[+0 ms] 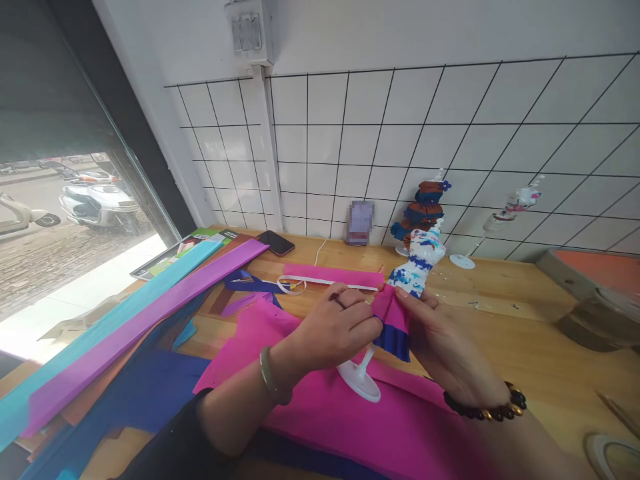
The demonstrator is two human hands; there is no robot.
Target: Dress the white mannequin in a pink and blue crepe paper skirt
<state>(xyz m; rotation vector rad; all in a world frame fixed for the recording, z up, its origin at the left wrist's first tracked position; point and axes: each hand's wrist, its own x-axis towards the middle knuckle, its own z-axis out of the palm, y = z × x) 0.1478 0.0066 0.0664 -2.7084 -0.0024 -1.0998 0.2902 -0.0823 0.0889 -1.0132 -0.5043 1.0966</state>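
Observation:
A small dress form (pixel 414 275) with a white, blue-patterned bodice leans between my hands, its white round base (pixel 359 383) tilted over pink paper. Around its lower part hangs a pleated pink skirt (pixel 391 310) with a dark blue hem. My left hand (pixel 345 327), with a ring and a bangle, pinches the skirt's left edge with curled fingers. My right hand (pixel 437 333), wearing a beaded bracelet, holds the form from the right, its thumb on the top of the skirt and its other fingers mostly hidden behind.
Large pink paper (pixel 320 407) covers the front of the wooden table (pixel 480 333). Turquoise (pixel 115 327) and purple strips (pixel 150 327) lie left. Behind are a phone (pixel 277 243), a pink strip (pixel 330 274) and two more dress forms (pixel 425 210). A grey object (pixel 590 300) stands right.

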